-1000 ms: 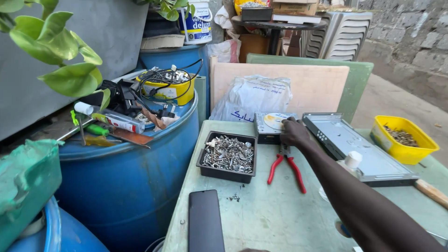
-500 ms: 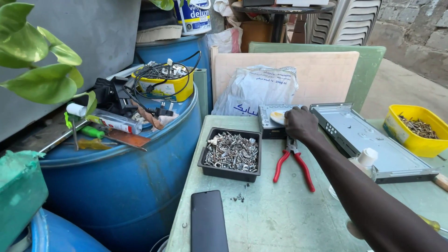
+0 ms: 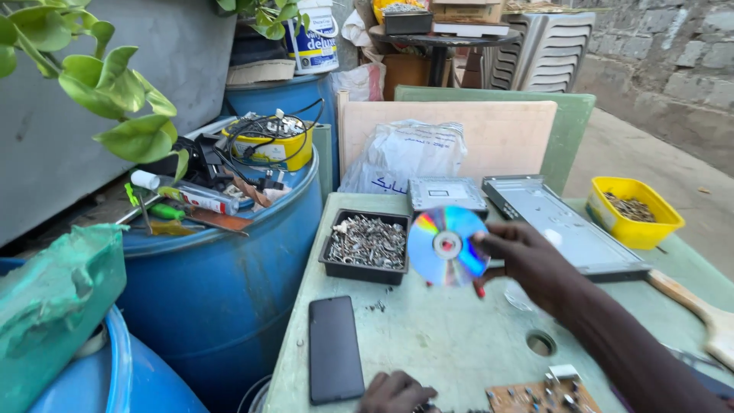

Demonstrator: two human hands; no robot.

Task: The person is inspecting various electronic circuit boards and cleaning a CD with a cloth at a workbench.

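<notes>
A: Outdoors, pale green table (image 3: 428, 344), worn and dusty, one round hole cut in the top. Blue plastic drum (image 3: 229, 268) to its left, tools and a yellow tub of cables piled on the lid. Grey block wall behind.

B: Hands?

A: Right hand (image 3: 527, 260) holds a disc (image 3: 446, 245) up over the table, just in front of the black tray (image 3: 365, 246). Grip is by the rim at the disc's right edge, fingers closed on it. Left hand (image 3: 397, 393) rests low at the near table edge, next to a brown circuit board (image 3: 543, 398); only the knuckles show, so I cannot tell whether it is closed or holds anything.

B: Handling note for the disc?

A: My judgement: edge grip is correct. Shiny face shows rainbow sheen and would mark easily, so keep fingertips off it and keep it away from the screws.

B: Materials nearby?

A: Black tray is rigid plastic, rectangular, filled with small grey metal screws and bits. Behind it a flat grey metal drive casing (image 3: 447, 193), and beside that a long sheet-metal cover (image 3: 566, 226), matt, with folded edges. Yellow plastic bin (image 3: 634, 212) at far right holds more dark scrap. Black phone (image 3: 335, 349) lies flat, glossy, screen dark. Red plier handle just visible under the right hand. Wooden handle (image 3: 692, 302) at the right edge.
</notes>
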